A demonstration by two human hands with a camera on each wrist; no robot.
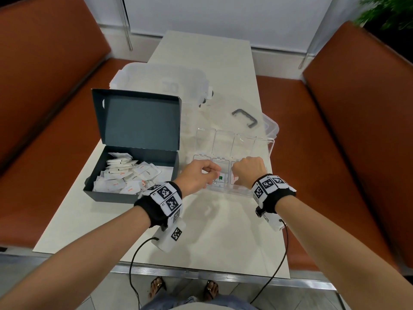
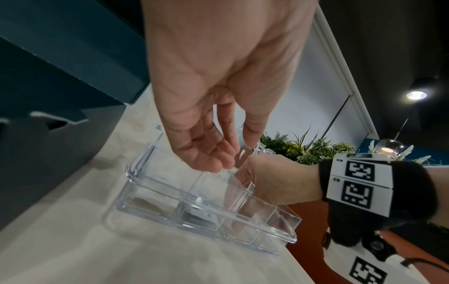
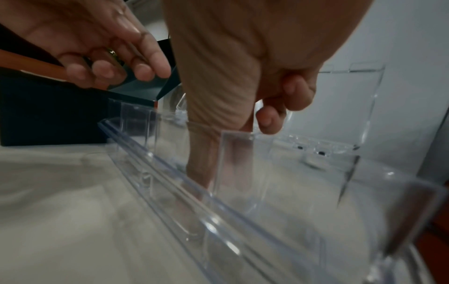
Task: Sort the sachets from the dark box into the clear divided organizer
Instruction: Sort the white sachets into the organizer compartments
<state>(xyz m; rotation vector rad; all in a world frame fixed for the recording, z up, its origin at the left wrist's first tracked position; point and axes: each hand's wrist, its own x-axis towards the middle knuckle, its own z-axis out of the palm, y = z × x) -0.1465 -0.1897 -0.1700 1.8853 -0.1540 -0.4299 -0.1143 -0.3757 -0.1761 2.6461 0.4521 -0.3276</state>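
The dark box (image 1: pixel 131 196) stands open at the left of the table, with several white sachets (image 1: pixel 125 175) piled in it. To its right sits the clear divided organizer (image 1: pixel 225 190) (image 2: pixel 136 173) (image 3: pixel 170 173), its lids raised. A sachet with a green mark (image 1: pixel 220 178) lies in its second compartment. My left hand (image 1: pixel 212 175) (image 2: pixel 218 161) hangs over that compartment, fingers loosely curled and holding nothing. My right hand (image 1: pixel 234 178) (image 3: pixel 243 134) reaches thumb and forefinger down into the third compartment, pinching a white sachet with red print (image 1: pixel 233 179), mostly hidden.
A clear lidded bin (image 1: pixel 161 79) stands behind the dark box. Another clear container with a grey handle (image 1: pixel 244 117) sits behind the organizer. Orange benches (image 1: pixel 357 130) flank the table (image 1: pixel 201 231), whose near edge is close to me.
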